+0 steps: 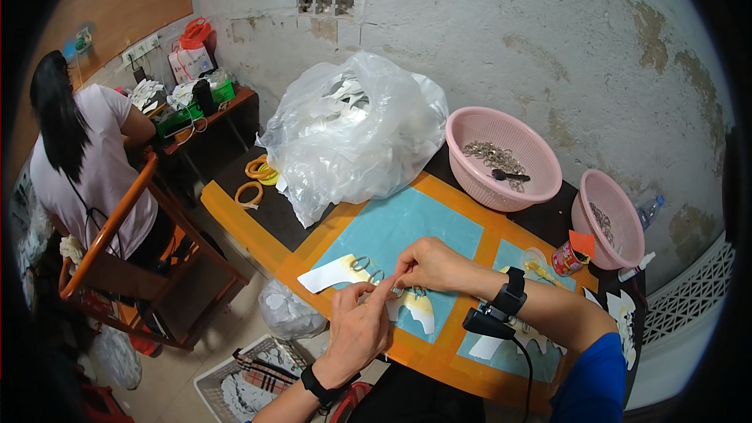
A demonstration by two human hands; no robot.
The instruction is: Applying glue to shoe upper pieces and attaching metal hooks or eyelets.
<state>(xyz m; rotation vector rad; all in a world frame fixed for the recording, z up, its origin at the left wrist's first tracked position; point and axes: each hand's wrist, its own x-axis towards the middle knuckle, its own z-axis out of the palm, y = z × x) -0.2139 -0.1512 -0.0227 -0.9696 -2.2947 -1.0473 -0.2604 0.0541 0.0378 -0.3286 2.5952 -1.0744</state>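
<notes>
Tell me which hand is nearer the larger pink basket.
Right. The right hand is over the larger blue sheet, below and left of the larger pink basket in the picture; the left hand is lower and farther left.

**Two Hands (432, 264), Two Pink Baskets (501, 127), One Bench (488, 247)**

Two black wrist straps (513, 295) and at least three metal rings (360, 268) count among the close work; hands hide whether the white cut-out (321, 277) beneath is one piece or two. Two blue sheets (392, 223) line the bench. Each of the two baskets holds metal pieces (495, 158) too many to count, one with a single black spoon (511, 177). Also pictured: one red can (565, 262), one clear bottle (649, 210), one small white bottle (636, 268), at least two tape rolls (251, 206), at least two clear plastic bags (368, 141), one white floor basket (205, 393), one co-worker (98, 157), one wooden chair (117, 221) and three wall openings (323, 5).
</notes>
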